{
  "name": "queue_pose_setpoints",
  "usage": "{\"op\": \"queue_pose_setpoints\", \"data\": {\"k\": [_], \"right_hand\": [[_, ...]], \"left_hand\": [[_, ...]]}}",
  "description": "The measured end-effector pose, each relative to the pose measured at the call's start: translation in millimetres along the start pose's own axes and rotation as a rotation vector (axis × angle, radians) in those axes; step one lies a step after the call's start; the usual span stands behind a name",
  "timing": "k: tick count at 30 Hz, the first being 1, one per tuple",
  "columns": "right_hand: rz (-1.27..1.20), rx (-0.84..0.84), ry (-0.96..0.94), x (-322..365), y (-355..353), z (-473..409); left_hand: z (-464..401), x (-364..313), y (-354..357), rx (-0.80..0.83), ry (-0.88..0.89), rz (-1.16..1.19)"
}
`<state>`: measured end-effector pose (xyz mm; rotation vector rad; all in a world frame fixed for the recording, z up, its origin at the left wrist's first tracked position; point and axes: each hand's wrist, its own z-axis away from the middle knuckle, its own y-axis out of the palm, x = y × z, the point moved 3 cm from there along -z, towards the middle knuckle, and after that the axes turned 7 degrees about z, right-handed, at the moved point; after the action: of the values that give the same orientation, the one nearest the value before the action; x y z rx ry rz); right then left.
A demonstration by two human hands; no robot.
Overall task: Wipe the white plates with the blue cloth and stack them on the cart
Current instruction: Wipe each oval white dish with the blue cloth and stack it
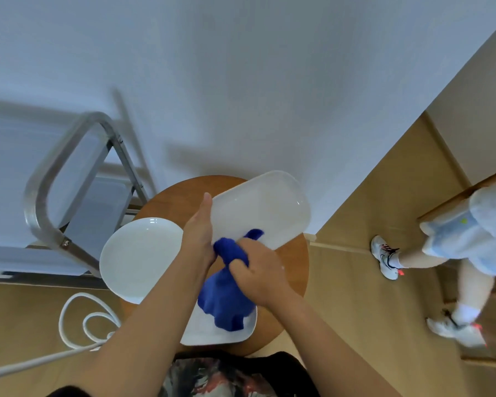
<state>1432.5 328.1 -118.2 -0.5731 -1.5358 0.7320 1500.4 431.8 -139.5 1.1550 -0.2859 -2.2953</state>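
Cart [66,179] at left beside round wooden table [294,265], oblong white plate [267,207] tilted above table, left hand [199,233] fingers straight along its edge, right hand [255,270] fingers clamped on blue cloth [226,299] touching plate, round plate [139,256] and square plate [212,330] on table.
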Motion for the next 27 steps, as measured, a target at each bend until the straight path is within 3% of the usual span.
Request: {"op": "queue_pose_setpoints", "data": {"k": [5,9,14,17,21,24,27], "right_hand": [[-0.314,-0.296,0.234,-22.1,-54.9,-15.2],[-0.169,-0.578,0.261,-12.4,-66.9,-40.5],[-0.064,-0.421,0.249,10.6,-28.6,-49.9],[-0.007,-0.273,0.068,28.4,-14.6,-43.1],[0.093,-0.035,-0.137,37.4,1.4,-23.8],[0.2,-0.079,-0.29,32.8,-3.0,-11.3],[0.428,-0.219,-0.428,21.8,-1.3,-0.1]], "left_hand": [[6.1,-7.9,-0.2,0.199,0.032,0.003],[16.5,-9.8,11.7,0.294,0.085,-0.045],[25.8,-9.3,23.9,0.261,0.122,-0.098],[21.1,-14.6,19.9,0.255,0.156,-0.08],[15.9,-25.2,12.9,0.124,0.098,-0.067],[15.0,-30.8,10.4,0.11,-0.003,-0.015],[16.1,-42.4,11.9,0.096,0.029,-0.011]]}}
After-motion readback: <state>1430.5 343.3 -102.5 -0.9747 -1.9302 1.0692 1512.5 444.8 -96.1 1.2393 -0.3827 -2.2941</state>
